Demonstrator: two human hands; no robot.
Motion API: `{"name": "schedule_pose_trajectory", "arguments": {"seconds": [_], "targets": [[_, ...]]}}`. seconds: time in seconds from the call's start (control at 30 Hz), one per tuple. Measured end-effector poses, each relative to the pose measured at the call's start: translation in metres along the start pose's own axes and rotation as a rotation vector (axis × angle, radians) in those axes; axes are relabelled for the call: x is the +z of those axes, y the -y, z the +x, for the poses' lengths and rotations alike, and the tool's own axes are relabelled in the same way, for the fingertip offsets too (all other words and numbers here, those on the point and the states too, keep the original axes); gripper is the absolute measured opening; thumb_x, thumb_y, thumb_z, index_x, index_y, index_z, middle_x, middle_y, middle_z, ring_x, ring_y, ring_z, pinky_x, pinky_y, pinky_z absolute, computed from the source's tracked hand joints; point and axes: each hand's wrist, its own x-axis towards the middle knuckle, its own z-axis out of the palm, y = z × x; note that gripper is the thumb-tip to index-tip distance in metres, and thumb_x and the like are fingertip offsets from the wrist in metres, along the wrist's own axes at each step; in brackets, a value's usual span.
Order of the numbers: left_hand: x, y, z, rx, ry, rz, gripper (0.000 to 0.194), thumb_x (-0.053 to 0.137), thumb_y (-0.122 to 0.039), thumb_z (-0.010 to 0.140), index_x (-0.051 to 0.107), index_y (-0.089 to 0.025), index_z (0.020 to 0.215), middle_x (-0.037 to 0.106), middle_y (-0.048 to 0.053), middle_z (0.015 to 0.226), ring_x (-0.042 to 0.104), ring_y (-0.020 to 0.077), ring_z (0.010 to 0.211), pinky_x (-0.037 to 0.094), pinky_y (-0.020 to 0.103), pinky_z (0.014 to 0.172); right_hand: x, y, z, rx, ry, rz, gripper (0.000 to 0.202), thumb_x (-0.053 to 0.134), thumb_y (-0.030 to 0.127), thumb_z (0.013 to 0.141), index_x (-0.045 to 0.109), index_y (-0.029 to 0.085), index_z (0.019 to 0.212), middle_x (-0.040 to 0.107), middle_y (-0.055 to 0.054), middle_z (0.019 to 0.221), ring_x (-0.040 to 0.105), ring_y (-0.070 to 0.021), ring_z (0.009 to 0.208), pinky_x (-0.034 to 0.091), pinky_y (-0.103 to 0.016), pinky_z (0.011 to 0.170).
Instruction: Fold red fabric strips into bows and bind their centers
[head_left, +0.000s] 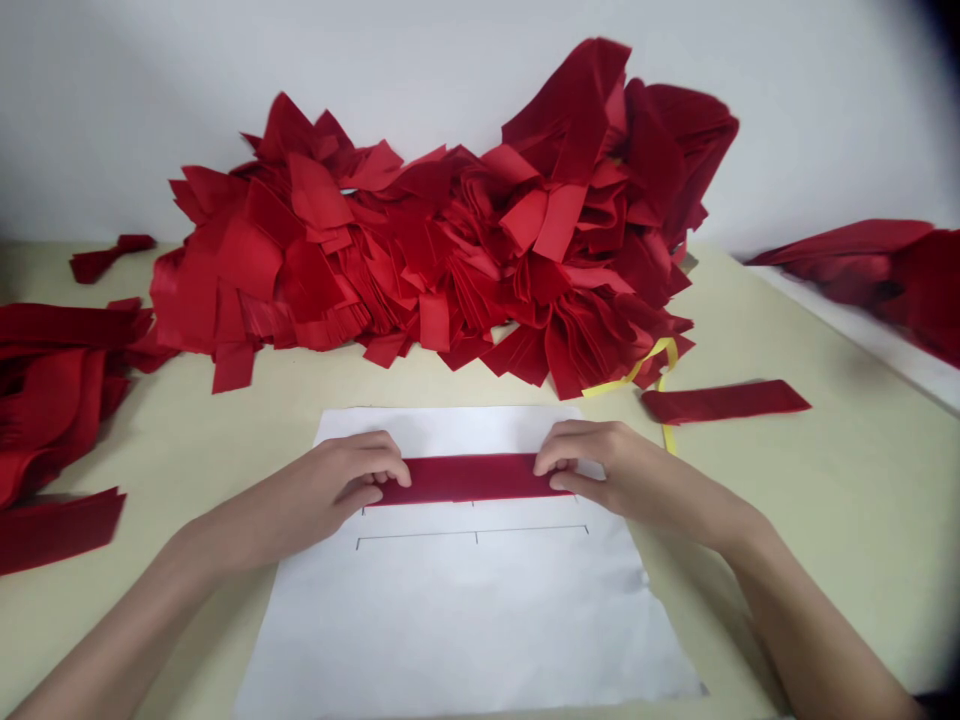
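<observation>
Red strip [471, 478] in between, left hand [334, 482] and right hand [619, 468] curl, pinching its ends.

Arms [810, 620] angle inward, left hand [341, 482] and right hand [604, 462] facing each other, fingers [384, 463] curled, some perhaps tucked.

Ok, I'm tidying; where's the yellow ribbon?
The yellow ribbon is right of centre in the head view, at the lower right of the red pile, beyond the right hand.
</observation>
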Motion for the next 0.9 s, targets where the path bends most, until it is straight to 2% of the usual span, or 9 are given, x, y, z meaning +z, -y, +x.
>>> {"name": "schedule_pose_trajectory", "arguments": {"seconds": [0.6,0.9], "targets": [[-0.0001,0.0014,0.0019,0.0,-0.002,0.015,0.03,0.036,-0.007,0.086,0.055,-0.027,0.096,0.054,-0.001,0.098,0.052,0.0122,0.074,0.039,0.025,0.063,0.0037,-0.0024,0.0012,0.013,-0.01,-0.007,0.018,0.046,0.011,0.084,0.06,0.022,0.083,0.06,0.002,0.083,0.053,-0.0093,0.072,0.039,-0.023,0.064],[-0.0001,0.0015,0.002,0.001,-0.002,0.036,0.029,0.037,-0.009,0.085,0.056,-0.027,0.098,0.056,-0.001,0.099,0.054,0.0126,0.074,0.041,0.025,0.063,0.0053,-0.0031,0.0005,-0.005,-0.015,-0.002,0.017,0.046,0.015,0.086,0.062,0.022,0.084,0.059,0.0,0.085,0.053,-0.0102,0.07,0.04,-0.024,0.063]]}}
